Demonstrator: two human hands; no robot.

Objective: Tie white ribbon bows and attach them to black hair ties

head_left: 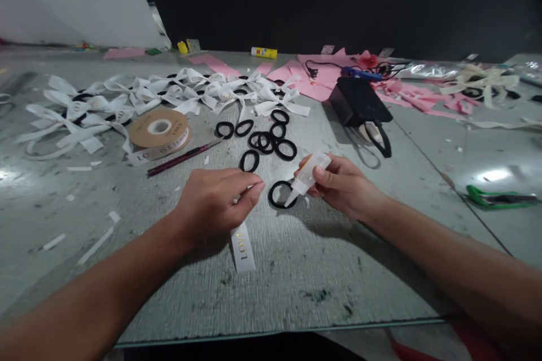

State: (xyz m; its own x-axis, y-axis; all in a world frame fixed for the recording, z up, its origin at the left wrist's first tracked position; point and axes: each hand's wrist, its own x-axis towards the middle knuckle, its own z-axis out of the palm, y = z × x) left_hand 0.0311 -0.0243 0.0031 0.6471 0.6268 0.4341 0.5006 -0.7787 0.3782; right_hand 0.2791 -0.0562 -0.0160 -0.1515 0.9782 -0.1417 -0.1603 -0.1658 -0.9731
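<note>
My right hand [339, 183] grips a small clear glue bottle [311, 174], tilted with its narrow nozzle down and to the left. The nozzle tip overlaps a black hair tie [271, 197] lying on the table; whether they touch I cannot tell. My left hand [218, 200] is closed, thumb and forefinger pinched together, just left of that hair tie. From beneath it comes a white ribbon [243, 248] with gold lettering, its upper part hidden by the fingers. Several more black hair ties [285, 149] lie in a loose group beyond my hands.
A ribbon spool [139, 130] and dark red tweezers [182, 160] lie at left, before a pile of white bows [203, 90]. Behind my right hand stands a black box [359, 101]. Pink paper [313, 76], a glue stick [263, 52] and green-handled snips [483, 197] lie farther out.
</note>
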